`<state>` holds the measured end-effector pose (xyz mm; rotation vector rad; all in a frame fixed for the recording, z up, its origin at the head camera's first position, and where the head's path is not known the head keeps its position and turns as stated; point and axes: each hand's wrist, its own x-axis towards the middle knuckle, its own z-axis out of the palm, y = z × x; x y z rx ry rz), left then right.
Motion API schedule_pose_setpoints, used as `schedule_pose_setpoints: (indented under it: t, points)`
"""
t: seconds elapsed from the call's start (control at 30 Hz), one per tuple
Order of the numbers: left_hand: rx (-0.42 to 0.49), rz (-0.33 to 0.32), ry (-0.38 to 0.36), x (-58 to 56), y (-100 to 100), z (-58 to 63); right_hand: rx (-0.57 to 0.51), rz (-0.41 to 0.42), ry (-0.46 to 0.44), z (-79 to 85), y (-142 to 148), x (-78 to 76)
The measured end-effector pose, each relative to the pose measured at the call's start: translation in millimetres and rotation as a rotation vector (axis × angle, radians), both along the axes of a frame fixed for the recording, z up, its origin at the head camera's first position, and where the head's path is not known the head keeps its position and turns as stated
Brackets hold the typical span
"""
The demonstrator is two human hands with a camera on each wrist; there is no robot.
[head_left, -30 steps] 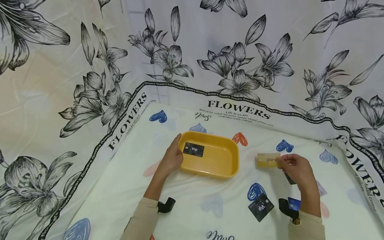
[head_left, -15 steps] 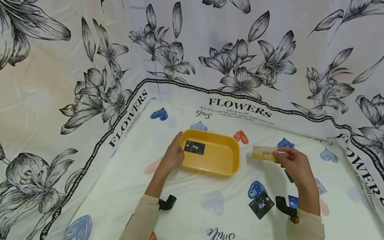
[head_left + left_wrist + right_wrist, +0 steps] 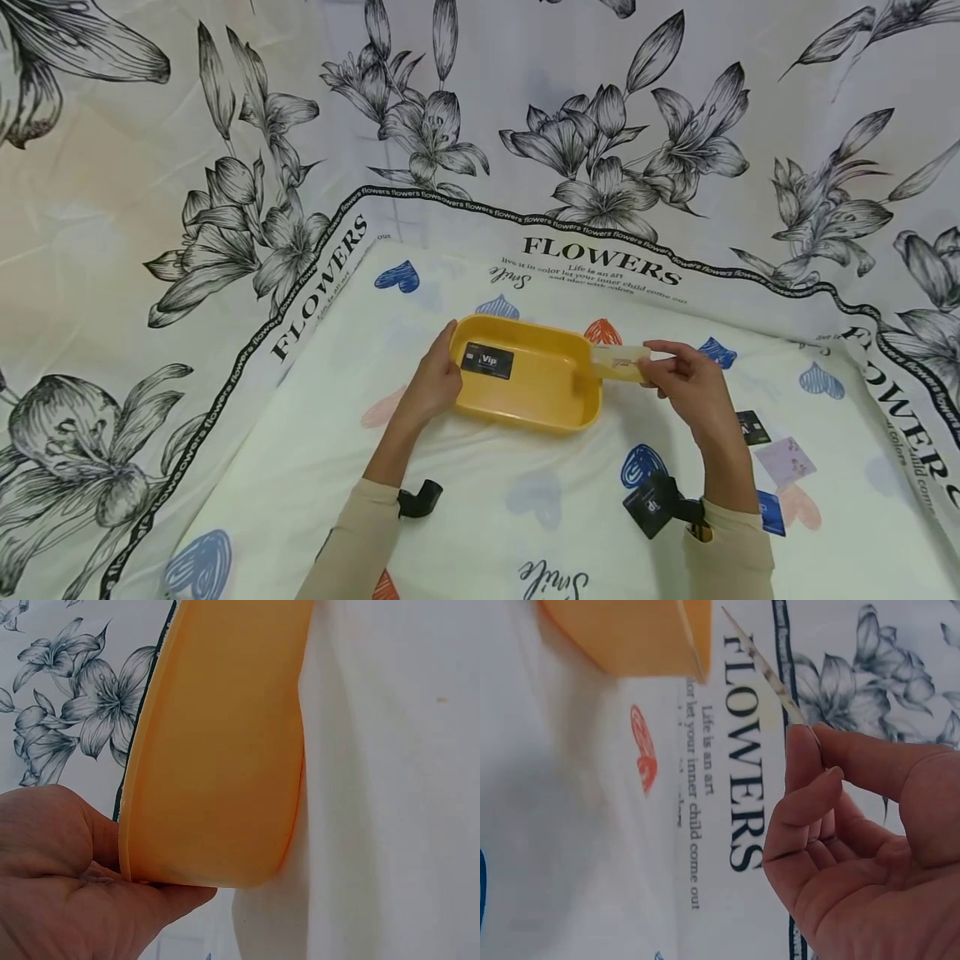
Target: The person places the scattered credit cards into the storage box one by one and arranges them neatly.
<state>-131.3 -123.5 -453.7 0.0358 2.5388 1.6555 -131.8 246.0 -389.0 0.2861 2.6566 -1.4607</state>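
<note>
A yellow rectangular tray [image 3: 536, 404] sits on the printed sheet, a black "Vip" card [image 3: 487, 361] lying inside at its left end. My left hand [image 3: 438, 379] grips the tray's left end, thumb at the rim; the left wrist view shows the fingers [image 3: 172, 900] against its outer wall [image 3: 217, 765]. In my right hand [image 3: 693, 387] a pale gold bank card [image 3: 621, 364] is pinched between thumb and fingertips. That card's far end overlaps the tray's right rim in the head view. Seen edge-on in the right wrist view, the card [image 3: 769, 675] stands above rim height.
Right of the tray lie several more cards: a black one [image 3: 648, 507] partly behind the wrist camera, another dark card [image 3: 752, 427], a lilac card [image 3: 785, 461] and a blue card [image 3: 771, 512]. Flower-printed cloth [image 3: 600, 167] rises behind the sheet.
My right hand has carried the gold card left and away from me, up to the tray's right rim. The left hand keeps its grip on the tray. The view has tilted slightly.
</note>
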Motion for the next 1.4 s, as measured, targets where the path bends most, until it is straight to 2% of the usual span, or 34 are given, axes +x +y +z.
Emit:
schedule_pose_setpoints:
  t: [0.13, 0.3, 0.53, 0.77, 0.97, 1.23, 1.4]
  points:
    - [0.016, -0.020, 0.009, -0.3, -2, -0.1, 0.004, 0.024, -0.009, -2.9, -13, -3.1]
    - [0.031, -0.023, 0.017, 0.4, -4, -1.0, 0.013, 0.097, -0.002, -6.6, -29, -6.9]
    - [0.030, -0.017, 0.007, 0.2, -3, -1.0, 0.100, 0.168, -0.015, -12.5, -48, -12.9]
    - [0.023, -0.009, 0.012, 0.7, -4, -0.4, 0.133, 0.252, 0.049, -17.0, -72, -21.5]
    - [0.025, -0.016, 0.019, 0.0, -3, 1.3, 0.185, 0.280, 0.051, -19.5, -82, -22.8]
    - [0.016, -0.009, 0.015, -0.2, -5, 0.5, 0.195, 0.291, 0.059, -19.8, -96, -23.6]
    - [0.027, -0.014, 0.017, -0.5, -4, -0.9, 0.229, 0.279, 0.056, -20.3, -101, -24.2]
